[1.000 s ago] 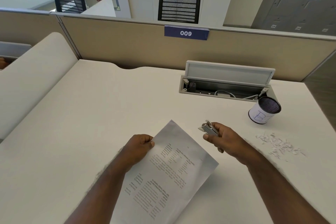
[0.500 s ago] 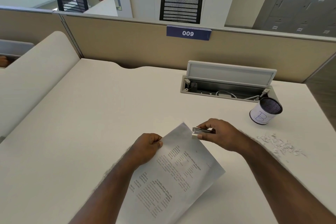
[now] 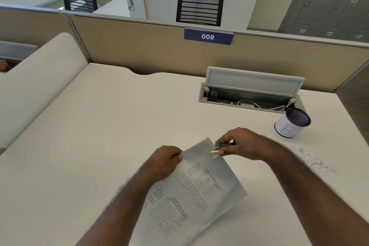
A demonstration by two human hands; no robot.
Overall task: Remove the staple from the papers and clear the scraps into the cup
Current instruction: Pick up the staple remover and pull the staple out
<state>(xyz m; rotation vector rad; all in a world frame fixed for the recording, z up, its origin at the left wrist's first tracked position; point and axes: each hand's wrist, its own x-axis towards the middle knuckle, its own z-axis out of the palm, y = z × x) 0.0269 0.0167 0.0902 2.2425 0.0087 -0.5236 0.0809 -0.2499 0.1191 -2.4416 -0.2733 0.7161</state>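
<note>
A: What takes up most of the view?

B: A white desk [image 3: 99, 136], with a beige partition [image 3: 139, 50] behind it carrying a blue "009" plate [image 3: 208, 36]. An open cable tray [image 3: 249, 98] is sunk into the desk's far right.

A: And the papers?

B: The printed papers [image 3: 195, 191] sit tilted near the front edge, between both hands. The left hand [image 3: 166, 161] pinches their upper left edge, fingers curled round it.

A: The right hand?

B: The right hand [image 3: 242, 144] grips a small metal staple remover [image 3: 223, 145], its tip touching the papers' top corner. The staple itself is too small to make out.

A: The cup?

B: The cup [image 3: 291, 123] stands just in front of the tray's right end, marked with a "B". White scraps [image 3: 313, 161] lie scattered near it, on the desk beyond the right forearm.
</note>
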